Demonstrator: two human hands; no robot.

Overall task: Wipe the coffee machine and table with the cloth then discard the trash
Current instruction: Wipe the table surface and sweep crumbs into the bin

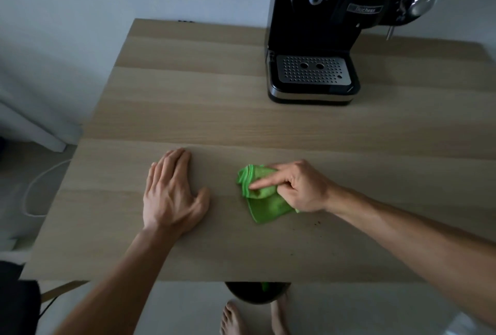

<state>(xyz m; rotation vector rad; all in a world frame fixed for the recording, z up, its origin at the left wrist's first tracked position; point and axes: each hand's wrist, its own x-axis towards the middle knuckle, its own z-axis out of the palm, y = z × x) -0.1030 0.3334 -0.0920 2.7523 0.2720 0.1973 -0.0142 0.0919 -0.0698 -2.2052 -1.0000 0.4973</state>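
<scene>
A crumpled green cloth (261,195) lies on the light wooden table (188,98), near its front middle. My right hand (300,187) grips the cloth and presses it on the tabletop, index finger stretched over it. My left hand (171,192) rests flat on the table to the left of the cloth, palm down, fingers together, holding nothing. The black coffee machine (330,26) stands at the back right, with its metal drip tray (312,73) facing me. A few dark crumbs (316,223) dot the wood just right of the cloth.
A dark round bin (257,291) with something green inside shows under the table's front edge, by my bare feet (233,318). A white cable (40,181) runs on the floor at the left. A dark chair (18,302) sits at the lower left.
</scene>
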